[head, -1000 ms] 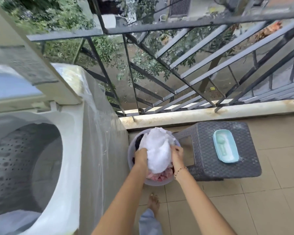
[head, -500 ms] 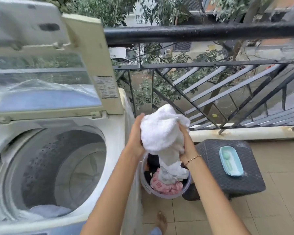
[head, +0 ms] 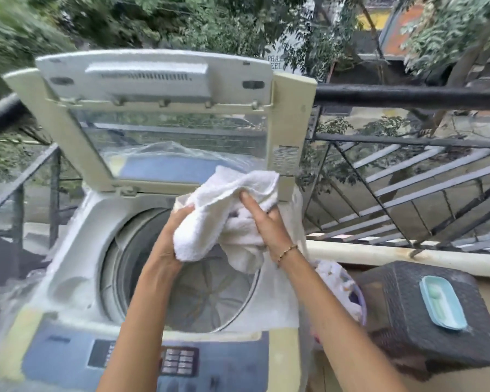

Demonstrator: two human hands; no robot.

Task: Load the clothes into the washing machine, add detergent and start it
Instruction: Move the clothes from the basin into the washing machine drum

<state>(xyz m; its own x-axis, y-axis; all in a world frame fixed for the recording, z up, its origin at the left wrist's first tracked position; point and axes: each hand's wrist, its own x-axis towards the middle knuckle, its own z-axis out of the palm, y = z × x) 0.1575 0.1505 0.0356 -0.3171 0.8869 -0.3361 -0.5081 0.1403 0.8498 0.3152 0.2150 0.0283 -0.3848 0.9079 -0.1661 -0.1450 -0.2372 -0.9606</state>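
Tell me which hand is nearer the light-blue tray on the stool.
Right. The right hand grips the white towel up-left of the light-blue tray; the left hand grips the towel's far side, farther away, over the washer drum.

I have open room down into the drum [head: 204, 295]; the raised lid [head: 153, 80] blocks the far side, basket [head: 363, 314] and stool [head: 408, 321] crowd the right.

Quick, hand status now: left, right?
Left hand: gripping the white towel.
Right hand: gripping the same white towel.
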